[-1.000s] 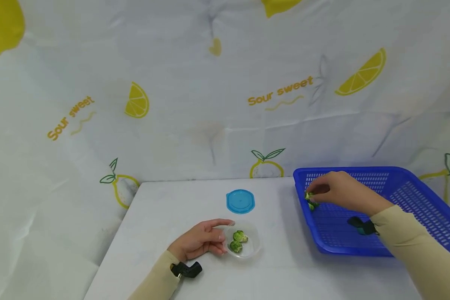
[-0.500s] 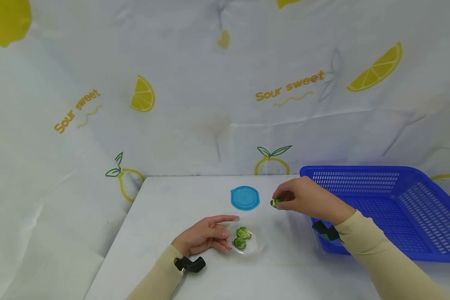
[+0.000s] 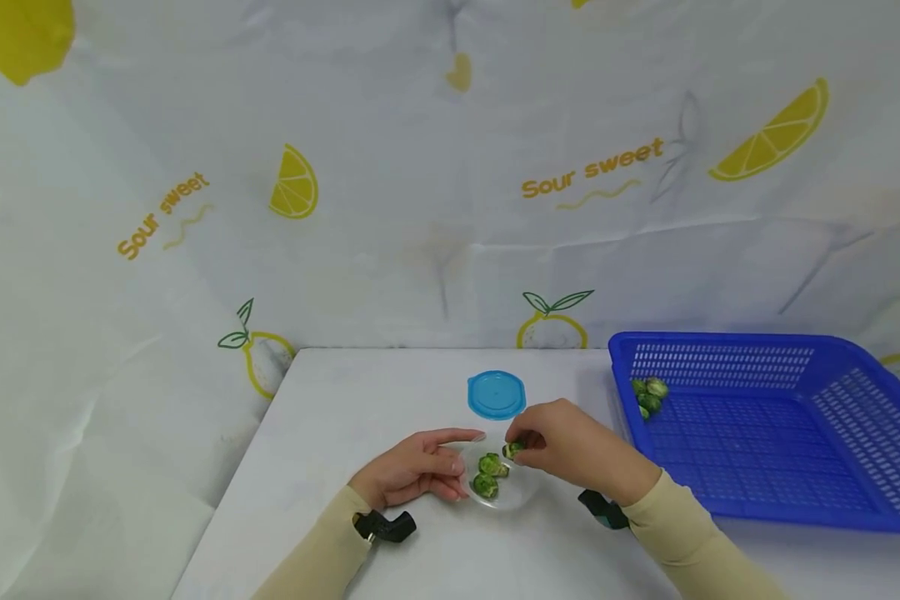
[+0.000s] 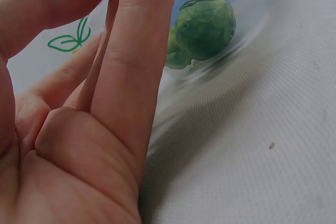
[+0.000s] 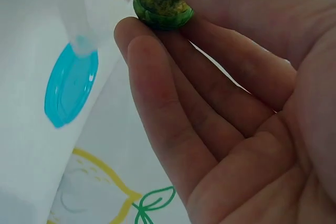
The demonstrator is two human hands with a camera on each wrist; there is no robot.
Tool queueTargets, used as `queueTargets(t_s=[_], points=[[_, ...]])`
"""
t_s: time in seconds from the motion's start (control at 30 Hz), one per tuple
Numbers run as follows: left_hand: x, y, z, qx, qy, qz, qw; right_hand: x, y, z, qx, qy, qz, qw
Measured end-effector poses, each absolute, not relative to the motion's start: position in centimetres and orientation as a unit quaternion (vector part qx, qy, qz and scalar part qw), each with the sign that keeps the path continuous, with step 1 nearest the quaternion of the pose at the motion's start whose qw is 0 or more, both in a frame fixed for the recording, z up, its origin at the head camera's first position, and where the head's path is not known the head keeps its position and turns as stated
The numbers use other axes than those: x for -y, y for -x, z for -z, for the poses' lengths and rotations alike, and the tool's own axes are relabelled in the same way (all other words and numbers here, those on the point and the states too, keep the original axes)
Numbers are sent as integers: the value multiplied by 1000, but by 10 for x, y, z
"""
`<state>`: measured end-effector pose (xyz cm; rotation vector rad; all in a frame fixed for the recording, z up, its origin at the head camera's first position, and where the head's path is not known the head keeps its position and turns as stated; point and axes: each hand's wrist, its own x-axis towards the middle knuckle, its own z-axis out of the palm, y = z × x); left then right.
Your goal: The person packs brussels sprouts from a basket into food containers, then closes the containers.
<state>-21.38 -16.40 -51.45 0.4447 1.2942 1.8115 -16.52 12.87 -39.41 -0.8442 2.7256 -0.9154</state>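
Note:
In the head view my left hand (image 3: pixel 412 469) grips the side of a small clear plastic bowl (image 3: pixel 516 490), thumb and fingers at its left rim. Two green Brussels sprouts (image 3: pixel 487 477) lie inside; the left wrist view shows a rounded sprout (image 4: pixel 205 29) through the clear wall. My right hand (image 3: pixel 573 443) pinches another Brussels sprout (image 5: pixel 161 4) between thumb and fingertips, over the bowl's right side. Its browned cut end faces the right wrist camera.
Behind the bowl lies a blue lid (image 3: pixel 497 394), flat on the white table (image 3: pixel 375 392). To the right stands a blue slotted basket (image 3: pixel 750 454), with several Brussels sprouts (image 3: pixel 650 397) in its left corner. A lemon-print sheet (image 3: pixel 390 275) hangs behind.
My right hand has carried a Brussels sprout leftward from the basket to above the bowl. The left hand keeps its grip on the bowl. The head view has shifted slightly.

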Motion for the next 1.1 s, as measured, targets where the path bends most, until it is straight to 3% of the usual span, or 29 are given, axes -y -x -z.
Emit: queueTargets(t_s=[0.33,1.1], points=[[163,214,517,-518,-183,-718,428,-115,154,417,-908,284,297,84],[165,215,514,-517,-186,-721,421,-104,150,415,-919,297,245,89]])
